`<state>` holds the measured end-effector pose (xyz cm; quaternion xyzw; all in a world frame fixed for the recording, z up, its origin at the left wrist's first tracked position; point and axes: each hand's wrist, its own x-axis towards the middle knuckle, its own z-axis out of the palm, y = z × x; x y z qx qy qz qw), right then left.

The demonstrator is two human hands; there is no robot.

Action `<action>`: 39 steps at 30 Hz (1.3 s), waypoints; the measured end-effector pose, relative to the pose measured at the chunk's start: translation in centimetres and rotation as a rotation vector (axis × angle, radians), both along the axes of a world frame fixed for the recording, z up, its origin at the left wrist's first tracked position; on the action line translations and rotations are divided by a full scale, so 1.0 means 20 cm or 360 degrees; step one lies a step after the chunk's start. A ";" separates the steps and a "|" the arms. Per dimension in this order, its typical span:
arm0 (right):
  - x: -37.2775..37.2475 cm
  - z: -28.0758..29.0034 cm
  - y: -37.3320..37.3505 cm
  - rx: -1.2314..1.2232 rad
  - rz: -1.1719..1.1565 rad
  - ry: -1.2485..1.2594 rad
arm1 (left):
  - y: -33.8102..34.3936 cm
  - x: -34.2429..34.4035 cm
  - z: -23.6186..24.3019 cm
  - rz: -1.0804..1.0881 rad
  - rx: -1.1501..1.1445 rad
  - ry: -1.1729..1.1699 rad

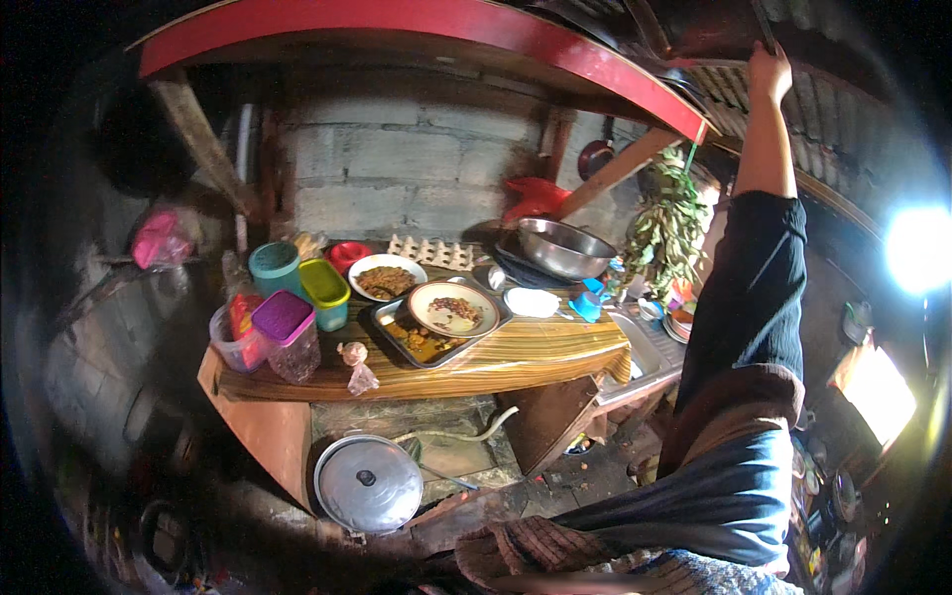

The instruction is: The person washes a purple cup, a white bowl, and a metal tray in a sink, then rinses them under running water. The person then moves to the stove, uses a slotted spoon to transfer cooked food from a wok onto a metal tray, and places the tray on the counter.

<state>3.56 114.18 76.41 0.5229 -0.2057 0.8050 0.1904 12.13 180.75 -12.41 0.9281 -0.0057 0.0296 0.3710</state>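
Observation:
My right arm, in a dark sleeve, stretches up along the right side of the view. At its top my right hand (769, 74) is closed on the edge of a dark, flat-sided thing (709, 30) above the red-edged shelf. What kind of thing it is I cannot make out; its upper part runs out of the picture into shadow. My left hand is not in view.
Below stands a counter with a striped cover (555, 347), holding plates of food (454, 309), a metal tray (426, 357), plastic canisters (286, 332) and a steel basin (567, 248). A red-edged shelf (426, 20) overhangs it. Leaves (666, 213) hang beside my arm; a lidded pot (368, 486) sits low.

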 end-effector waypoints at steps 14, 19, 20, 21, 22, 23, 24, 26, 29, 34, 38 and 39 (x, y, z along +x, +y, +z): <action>-1.25 -0.97 0.39 0.1207 0.1472 0.0943 | -0.65 0.72 -0.37 -0.0953 -0.0689 0.0502; -1.55 -1.59 0.25 0.1770 0.0911 0.0718 | -1.05 0.39 0.04 -0.1127 -0.0632 0.0654; -1.65 -1.73 0.18 0.1910 0.0484 0.0755 | -1.13 0.33 0.08 -0.1149 -0.0586 0.0681; -1.76 -1.88 0.09 0.2085 0.0204 0.0838 | -1.21 0.28 0.11 -0.1218 -0.0542 0.0658; -1.88 -2.04 0.02 0.2192 -0.0145 0.1162 | -1.31 0.22 0.11 -0.1221 -0.0489 0.0689; -2.01 -2.21 -0.05 0.2392 -0.0255 0.1199 | -1.40 0.16 0.10 -0.1135 -0.0458 0.0826; -2.13 -2.38 -0.10 0.2539 -0.0368 0.1399 | -1.49 0.11 0.10 -0.1160 -0.0383 0.0867; -2.36 -2.74 -0.19 0.2799 -0.0138 0.1334 | -1.67 -0.02 0.11 -0.1243 -0.0294 0.0744; -2.68 -3.19 -0.24 0.3395 -0.0286 0.1057 | -1.94 -0.24 0.18 -0.1440 -0.0233 0.0666; -3.16 -3.63 -0.19 0.3520 -0.0409 0.0501 | -2.43 -0.50 0.41 -0.1688 -0.0033 0.0589; -3.22 -3.79 -0.14 0.3176 0.0399 -0.0352 | -2.82 -0.64 0.46 -0.1803 0.0041 0.0780; -3.22 -3.78 -0.13 0.3090 0.0656 -0.0588 | -2.91 -0.67 0.45 -0.1900 0.0093 0.0710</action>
